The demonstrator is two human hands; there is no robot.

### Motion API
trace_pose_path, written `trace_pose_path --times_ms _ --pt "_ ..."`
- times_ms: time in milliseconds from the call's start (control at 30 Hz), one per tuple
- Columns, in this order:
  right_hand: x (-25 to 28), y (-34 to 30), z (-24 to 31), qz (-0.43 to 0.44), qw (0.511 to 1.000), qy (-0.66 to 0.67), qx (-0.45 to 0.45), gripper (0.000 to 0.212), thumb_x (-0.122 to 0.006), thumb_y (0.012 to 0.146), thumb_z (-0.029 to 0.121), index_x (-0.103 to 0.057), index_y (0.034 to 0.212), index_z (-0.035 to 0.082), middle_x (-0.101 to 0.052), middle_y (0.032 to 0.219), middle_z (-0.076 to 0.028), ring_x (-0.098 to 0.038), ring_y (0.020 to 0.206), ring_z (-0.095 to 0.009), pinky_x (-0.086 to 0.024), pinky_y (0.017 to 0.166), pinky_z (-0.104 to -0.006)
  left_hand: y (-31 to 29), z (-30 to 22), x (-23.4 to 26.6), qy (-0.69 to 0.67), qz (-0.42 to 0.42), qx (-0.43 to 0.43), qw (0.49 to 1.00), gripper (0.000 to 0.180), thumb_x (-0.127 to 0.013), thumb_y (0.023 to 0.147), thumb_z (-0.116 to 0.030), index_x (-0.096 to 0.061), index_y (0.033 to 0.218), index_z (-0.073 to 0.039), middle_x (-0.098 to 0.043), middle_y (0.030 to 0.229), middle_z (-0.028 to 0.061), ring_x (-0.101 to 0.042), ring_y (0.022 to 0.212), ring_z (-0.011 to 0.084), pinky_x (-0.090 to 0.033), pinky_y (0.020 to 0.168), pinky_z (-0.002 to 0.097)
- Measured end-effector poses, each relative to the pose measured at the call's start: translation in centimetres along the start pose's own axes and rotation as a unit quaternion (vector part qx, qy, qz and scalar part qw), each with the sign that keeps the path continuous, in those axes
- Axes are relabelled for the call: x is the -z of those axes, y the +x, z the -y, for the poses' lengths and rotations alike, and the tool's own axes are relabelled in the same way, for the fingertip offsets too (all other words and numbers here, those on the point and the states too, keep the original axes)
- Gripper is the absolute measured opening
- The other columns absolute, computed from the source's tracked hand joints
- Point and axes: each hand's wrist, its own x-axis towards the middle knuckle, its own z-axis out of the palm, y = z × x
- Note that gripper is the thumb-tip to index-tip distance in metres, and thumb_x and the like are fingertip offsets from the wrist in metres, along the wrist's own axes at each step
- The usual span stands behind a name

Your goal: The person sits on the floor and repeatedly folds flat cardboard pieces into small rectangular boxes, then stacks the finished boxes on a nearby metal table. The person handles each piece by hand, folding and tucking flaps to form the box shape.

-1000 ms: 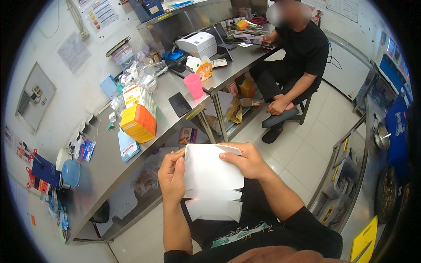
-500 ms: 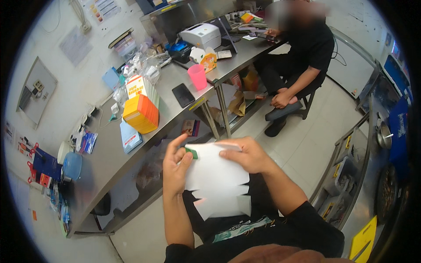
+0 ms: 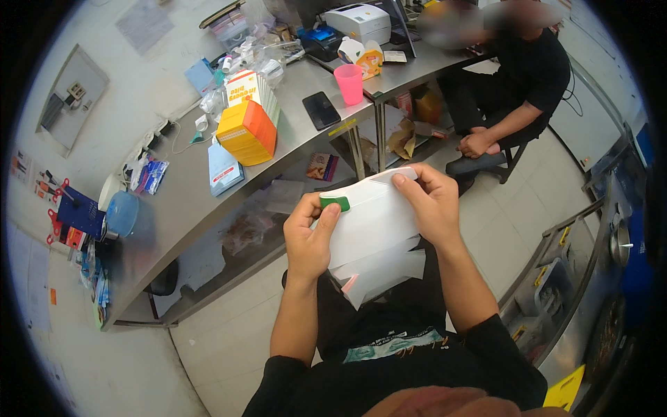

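Note:
Both my hands hold a white die-cut cardboard box blank (image 3: 372, 215) over my lap. Its plain side faces me, and notched flaps spread along its lower edge. My left hand (image 3: 309, 233) pinches the upper left corner, thumb beside a small green flap (image 3: 335, 203). At the upper right, my right hand (image 3: 434, 205) grips the edge with the thumb on the near face and the fingers behind. A crease runs across the card near the top, where the edge is bent. The far side of the blank is hidden.
On the steel table (image 3: 295, 142) are a stack of yellow-orange folded cartons (image 3: 246, 132), a black phone (image 3: 321, 111), a pink cup (image 3: 349, 85), a folded carton box (image 3: 363, 57) and a white printer (image 3: 358, 24). A person in black (image 3: 524, 76) sits at the right. Steel shelving (image 3: 556, 278) stands nearer.
My hands have raised the blank and moved it right. My right hand has shifted along the top edge, now bent. My left forefinger, raised before, has curled in. The view has shifted too.

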Motion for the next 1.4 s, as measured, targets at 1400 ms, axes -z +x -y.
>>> trace_pose_path --times_ms 1400 --pt "-7.1 2.5 -7.1 0.164 0.973 -0.155 -0.041 0.030 -0.078 0.097 0.025 -0.074 0.112 0.000 -0.074 0.094 -0.008 -0.070 0.088 -0.020 -0.054 0.080 -0.0355 1.2 9.7 7.9 -0.014 -0.011 0.043 0.999 0.029 -0.074 0.100 -0.023 -0.070 0.107 0.005 -0.073 0.096 0.0073 -0.065 0.087 0.0124 -0.051 0.082 0.0281"
